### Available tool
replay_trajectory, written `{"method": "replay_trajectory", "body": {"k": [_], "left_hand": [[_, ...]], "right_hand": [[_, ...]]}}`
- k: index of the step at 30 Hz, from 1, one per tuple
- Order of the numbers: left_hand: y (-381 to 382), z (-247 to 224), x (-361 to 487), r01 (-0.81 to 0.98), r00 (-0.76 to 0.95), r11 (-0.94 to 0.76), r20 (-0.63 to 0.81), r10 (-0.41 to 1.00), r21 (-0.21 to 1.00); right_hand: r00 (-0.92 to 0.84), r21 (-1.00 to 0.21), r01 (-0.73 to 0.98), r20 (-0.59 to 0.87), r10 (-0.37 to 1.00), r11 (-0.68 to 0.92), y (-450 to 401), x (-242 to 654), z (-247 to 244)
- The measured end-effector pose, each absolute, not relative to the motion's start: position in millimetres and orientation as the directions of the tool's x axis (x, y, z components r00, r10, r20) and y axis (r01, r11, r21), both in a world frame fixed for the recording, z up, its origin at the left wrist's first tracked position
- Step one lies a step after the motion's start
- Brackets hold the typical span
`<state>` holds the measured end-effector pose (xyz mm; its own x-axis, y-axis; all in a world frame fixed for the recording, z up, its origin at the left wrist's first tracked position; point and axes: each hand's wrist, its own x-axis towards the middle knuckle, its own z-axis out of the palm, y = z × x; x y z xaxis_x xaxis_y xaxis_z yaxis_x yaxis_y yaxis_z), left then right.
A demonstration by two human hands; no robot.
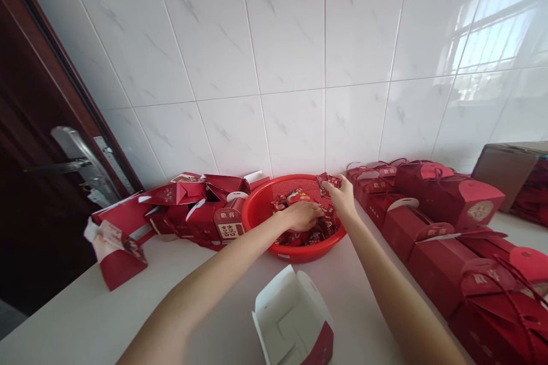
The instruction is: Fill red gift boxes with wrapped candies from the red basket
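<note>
A red plastic basket (295, 254) holds a heap of small red-wrapped candy packets (299, 196). My left hand (303, 217) is down inside it, its fingers curled in among the packets; whatever they grip is hidden. Above the basket's right rim, my right hand (342, 194) pinches a red candy packet (329, 181) between thumb and fingers. In front of the basket, nearer to me, an open gift box (295, 313) with a white inside and a red outside stands on the white table. Some flaps inside its bottom are visible; neither hand touches it.
Red gift boxes (449, 262) with cord handles line the right side. Unfolded or half-folded red boxes (192, 211) pile up at left, near one tilted box (120, 256). A cardboard carton (500, 174) sits far right. Tiled wall (291, 57) behind, dark door (38, 125) left.
</note>
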<state>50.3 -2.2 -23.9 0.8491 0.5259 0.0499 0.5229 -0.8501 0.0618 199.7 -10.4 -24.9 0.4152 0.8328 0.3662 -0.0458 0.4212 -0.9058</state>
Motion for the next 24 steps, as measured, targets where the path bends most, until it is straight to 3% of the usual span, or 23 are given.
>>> {"method": "replay_trajectory", "body": {"k": [2, 6, 13, 17, 20, 22, 24], "left_hand": [[5, -25, 62, 0.570, 0.821, -0.822, -0.031, 0.570, -0.022], [21, -32, 81, 0.653, 0.753, -0.756, -0.067, 0.654, -0.040], [39, -36, 82, 0.727, 0.685, -0.680, -0.051, 0.726, 0.094], [39, -21, 64, 0.716, 0.673, -0.655, 0.010, 0.740, 0.242], [30, -5, 44, 0.687, 0.625, -0.622, 0.131, 0.769, 0.375], [18, 4, 30, 0.587, 0.543, -0.572, 0.244, 0.803, 0.573], [1, 12, 17, 0.376, 0.430, -0.471, 0.300, 0.852, 0.798]], "right_hand": [[0.415, -0.906, -0.015, 0.379, 0.827, 0.423, -11, 199, -25], [0.412, -0.906, 0.027, 0.394, 0.821, 0.422, -10, 199, -26], [0.424, -0.909, -0.019, 0.370, 0.826, 0.417, -9, 200, -26], [0.430, -0.914, -0.023, 0.356, 0.830, 0.404, -12, 199, -23], [0.411, -0.912, -0.083, 0.335, 0.848, 0.401, -13, 199, -22], [0.370, -0.902, -0.188, 0.302, 0.879, 0.389, -14, 199, -20], [0.308, -0.882, -0.308, 0.262, 0.915, 0.357, -15, 198, -18]]}}
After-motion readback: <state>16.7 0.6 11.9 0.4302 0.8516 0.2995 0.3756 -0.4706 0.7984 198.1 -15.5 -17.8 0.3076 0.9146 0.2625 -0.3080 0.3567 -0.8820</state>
